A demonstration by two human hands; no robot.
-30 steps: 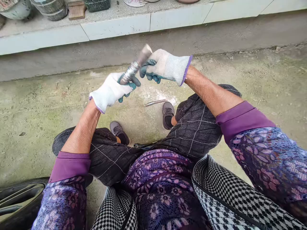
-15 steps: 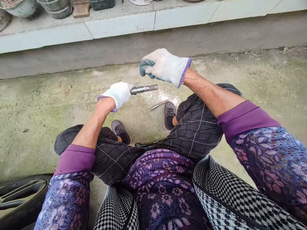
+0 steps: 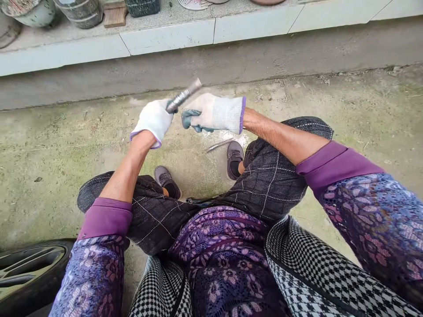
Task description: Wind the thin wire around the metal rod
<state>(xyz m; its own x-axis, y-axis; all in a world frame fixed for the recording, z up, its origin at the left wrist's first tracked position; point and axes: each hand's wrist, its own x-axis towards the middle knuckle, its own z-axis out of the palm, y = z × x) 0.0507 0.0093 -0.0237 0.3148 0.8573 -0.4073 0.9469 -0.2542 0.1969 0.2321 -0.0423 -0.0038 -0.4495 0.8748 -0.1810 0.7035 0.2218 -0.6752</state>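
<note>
Both my hands wear white knit gloves with teal palms and purple cuffs. My left hand (image 3: 153, 119) is closed round the lower end of a short grey metal rod (image 3: 184, 95), which tilts up and to the right. My right hand (image 3: 206, 113) hovers just right of the rod with its fingers curled downward; I cannot see anything in them. Both hands are held above the concrete ground in front of my knees. A thin metal bar (image 3: 219, 144) lies on the ground between my shoes.
I sit with knees apart, my grey shoes (image 3: 233, 155) on mossy concrete. A white tiled ledge (image 3: 168, 36) runs across the back with pots (image 3: 81, 11) and a wooden block (image 3: 115, 15) on it. A dark plastic object (image 3: 26, 273) lies at the lower left.
My left hand swung the rod down to level, then raised it to a tilt again. My right hand let go of the rod, then dropped and came back close beside it.
</note>
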